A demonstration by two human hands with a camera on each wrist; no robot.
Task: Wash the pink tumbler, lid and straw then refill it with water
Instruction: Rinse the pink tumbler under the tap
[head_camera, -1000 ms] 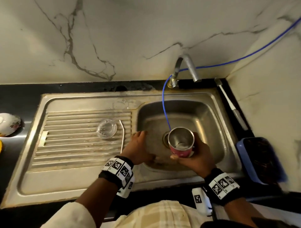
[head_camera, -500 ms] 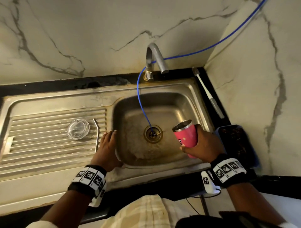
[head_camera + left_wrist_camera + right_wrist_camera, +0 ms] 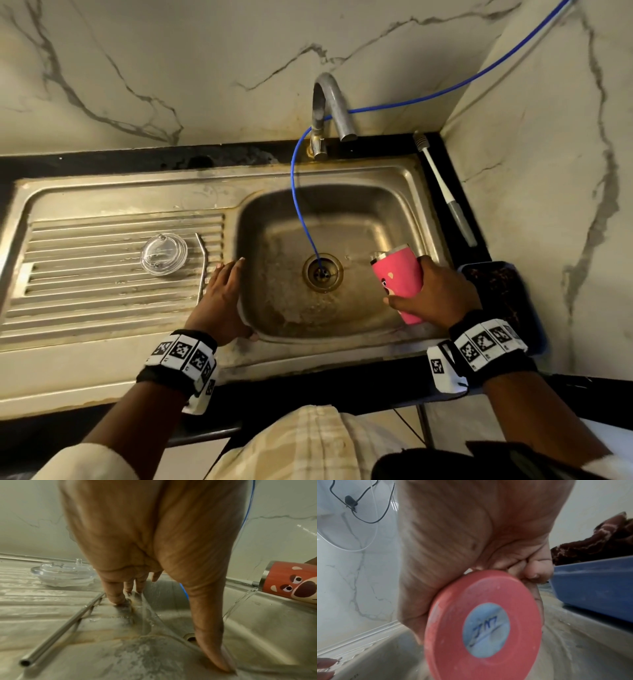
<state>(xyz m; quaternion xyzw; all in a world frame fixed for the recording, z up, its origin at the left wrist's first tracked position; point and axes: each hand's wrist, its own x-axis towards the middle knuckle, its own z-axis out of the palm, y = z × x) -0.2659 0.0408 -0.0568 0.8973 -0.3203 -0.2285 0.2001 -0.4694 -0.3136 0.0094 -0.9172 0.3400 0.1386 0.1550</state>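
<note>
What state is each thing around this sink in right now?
Pink tumbler: tipped over the basin, lid off, water pouring out.
Right hand: grips the tumbler.
Left hand: fingers straight, resting on the sink edge.
Clear lid: lying on the drainboard.
Metal straw: lying flat on the drainboard, beside the lid.
Tap: no water seen running.
Blue hose: end in the drain.

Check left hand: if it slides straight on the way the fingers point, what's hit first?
Probably nothing soon. The left hand rests along the basin's left rim, fingers pointing toward the back wall; straw and lid lie to its left, off that line.
</note>
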